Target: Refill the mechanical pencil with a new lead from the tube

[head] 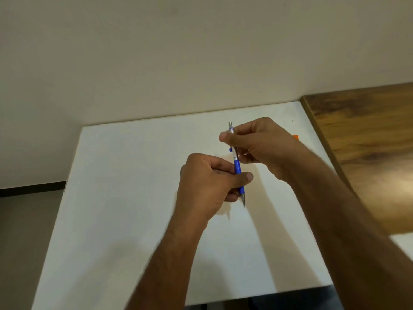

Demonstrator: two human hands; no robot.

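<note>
- The left hand [207, 182] is curled round the blue lower half of the pencil [237, 166], thumb pressed across the barrel just above the metal tip.
- The right hand [257, 142] pinches the silvery upper part of the pencil between thumb and fingers, just below the cap end, which sticks out past the thumb toward the far side.
- The pencil is held up off the surface [134, 198], nearly upright in the view and slightly tilted, cap end far and tip near, the tip pointing down and a little to the right.
- A small blue clip shows on the pencil's left side between the two hands.
- Both forearms come in from the near edge, the right one from the lower right corner, crossing over the surface's right side.
- A small orange thing [295, 137] lies on the surface just right of the right hand; most of it is hidden behind the wrist, so I cannot tell what it is.
- The white surface spreads wide and bare to the left of the hands and toward the near edge.
- Its far edge meets a pale wall [156, 52]; its right edge butts against a wooden top [362, 135].
- To the left, the surface's edge drops to a grey floor [26, 231].
</note>
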